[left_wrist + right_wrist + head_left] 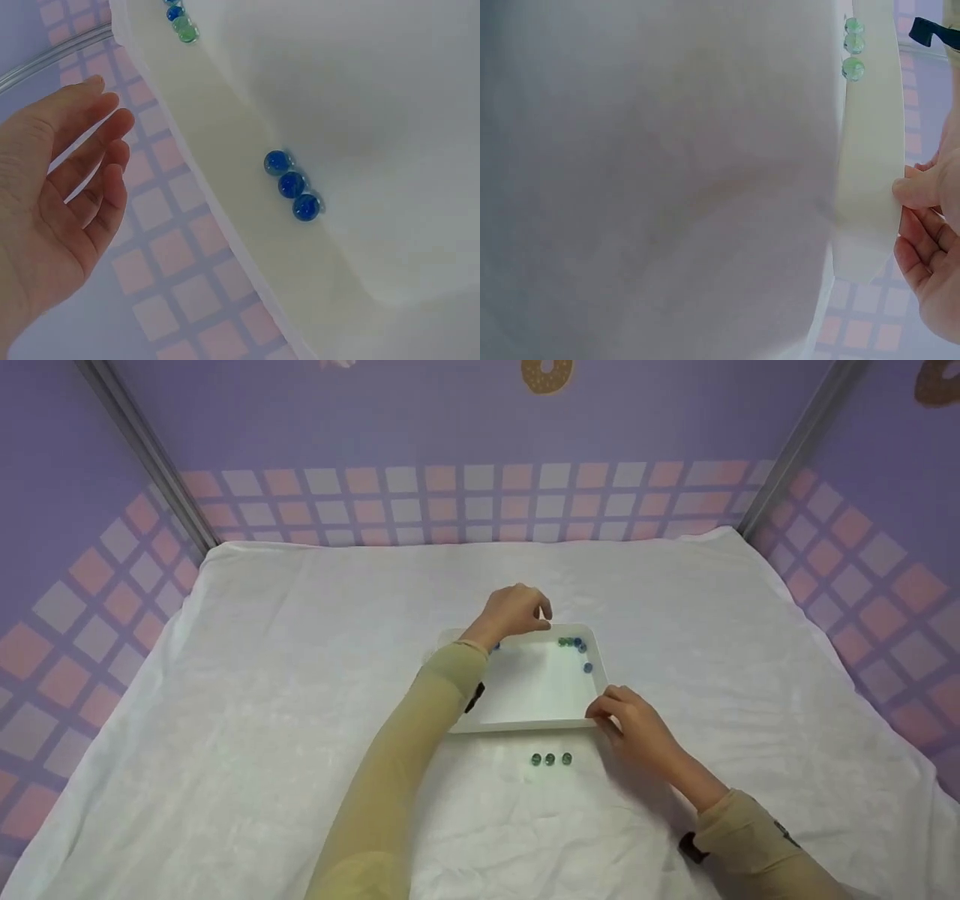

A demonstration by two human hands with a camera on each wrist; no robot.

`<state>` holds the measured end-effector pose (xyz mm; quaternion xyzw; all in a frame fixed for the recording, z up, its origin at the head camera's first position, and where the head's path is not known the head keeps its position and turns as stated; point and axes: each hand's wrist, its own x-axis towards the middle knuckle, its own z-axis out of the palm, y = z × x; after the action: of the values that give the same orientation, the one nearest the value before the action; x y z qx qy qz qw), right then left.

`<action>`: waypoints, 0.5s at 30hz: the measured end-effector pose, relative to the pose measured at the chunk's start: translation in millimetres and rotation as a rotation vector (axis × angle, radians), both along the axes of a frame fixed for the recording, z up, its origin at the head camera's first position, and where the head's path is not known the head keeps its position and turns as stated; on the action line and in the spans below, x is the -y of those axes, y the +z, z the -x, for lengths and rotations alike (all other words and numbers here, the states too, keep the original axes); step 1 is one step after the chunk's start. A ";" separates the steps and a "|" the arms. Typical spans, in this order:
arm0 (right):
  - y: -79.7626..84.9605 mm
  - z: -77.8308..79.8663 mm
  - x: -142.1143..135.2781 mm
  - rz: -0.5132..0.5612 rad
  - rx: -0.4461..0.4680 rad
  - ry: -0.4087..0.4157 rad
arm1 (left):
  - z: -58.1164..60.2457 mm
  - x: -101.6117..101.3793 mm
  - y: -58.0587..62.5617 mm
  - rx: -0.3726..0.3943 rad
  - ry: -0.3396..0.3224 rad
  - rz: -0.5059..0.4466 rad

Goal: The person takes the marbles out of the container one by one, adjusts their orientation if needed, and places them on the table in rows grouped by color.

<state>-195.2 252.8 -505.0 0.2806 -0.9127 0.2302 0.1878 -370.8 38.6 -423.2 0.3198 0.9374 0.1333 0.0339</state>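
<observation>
Left hand point(514, 609): empty, fingers loosely bent, at the far edge of the white tray point(525, 727). Right hand point(631, 724): pinching its near right corner. Green marbles point(550, 760): three, on cloth-covered counter point(247, 682), off tray's near edge, nearer the right hand.

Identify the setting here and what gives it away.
Probably a staged recording booth: purple patterned panels on three sides, grey metal posts at their corners, and a white cloth draped over the work surface.
</observation>
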 end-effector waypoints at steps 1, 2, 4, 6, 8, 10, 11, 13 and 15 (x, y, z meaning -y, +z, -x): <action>0.4 -0.3 0.1 0.003 0.006 -0.003 | -0.2 -1.3 -2.6 0.001 -0.014 0.003; 0.8 -0.5 0.1 0.003 0.013 -0.007 | -0.2 -2.7 -5.2 0.001 -0.029 0.005; 1.5 -0.7 -0.2 0.002 0.024 -0.013 | -0.4 -6.0 -9.6 0.001 -0.049 0.012; 2.4 -0.9 -0.4 0.001 0.035 -0.016 | -0.6 -9.1 -13.0 0.001 -0.066 0.017; 2.5 -0.8 -0.4 -0.001 0.040 -0.017 | -1.4 -12.2 -15.7 0.005 -0.072 0.027; 2.0 -0.7 -0.5 -0.003 0.042 -0.017 | -2.6 -15.1 -17.9 0.007 -0.079 0.039; 1.8 -0.7 -0.6 -0.006 0.040 -0.016 | -2.8 -16.5 -19.7 0.005 -0.083 0.048; 1.0 -0.4 -0.7 -0.015 0.034 -0.017 | -3.3 -19.5 -23.3 -0.003 -0.088 0.069; 0.4 -0.3 -0.9 -0.026 0.027 -0.017 | -3.8 -22.3 -27.0 -0.018 -0.096 0.095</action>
<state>-194.9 253.8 -504.5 0.2721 -0.9204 0.2205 0.1737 -367.0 60.9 -450.2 0.3635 0.9266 0.0838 0.0469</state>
